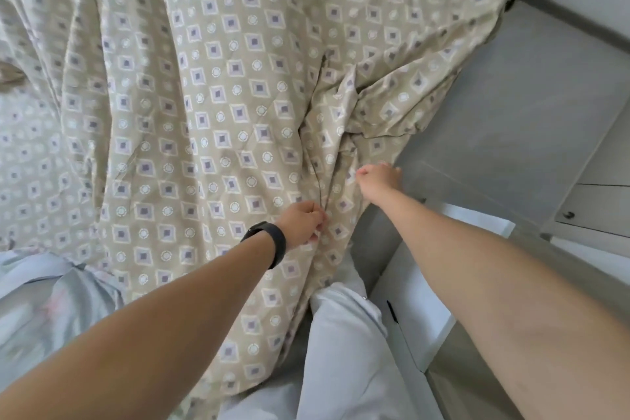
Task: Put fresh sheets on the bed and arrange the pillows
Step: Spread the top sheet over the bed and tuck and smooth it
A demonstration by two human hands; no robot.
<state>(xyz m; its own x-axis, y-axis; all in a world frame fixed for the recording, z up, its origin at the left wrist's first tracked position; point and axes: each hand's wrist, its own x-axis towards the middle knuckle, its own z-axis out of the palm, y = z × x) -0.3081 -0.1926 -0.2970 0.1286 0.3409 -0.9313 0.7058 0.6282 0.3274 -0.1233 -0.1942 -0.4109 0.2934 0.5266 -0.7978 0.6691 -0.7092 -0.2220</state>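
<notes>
The sheet (211, 106), tan with little square and circle prints, was spread rumpled over pretty much the whole bed, with one corner bunched into folds hanging off the bed edge toward the grey floor (511, 119). Left hand (303, 220) had its grip pinched shut on a ridge of that fabric, fingers curled in tight. Just up and to the right of that grip, the right hand (380, 179) was closed on the sheet's loose edge too, knuckles up, though how much cloth it actually had was hard to tell. A black wristband (272, 242) sat right behind the left grip. Below both grips the sheet draped down over a light grey trouser leg (344, 344). Off to the left of the grips some pale blue cloth (44, 303) poked out from under the sheet. Further right, past the floor, was a white cabinet (593, 204) with a small round knob.
</notes>
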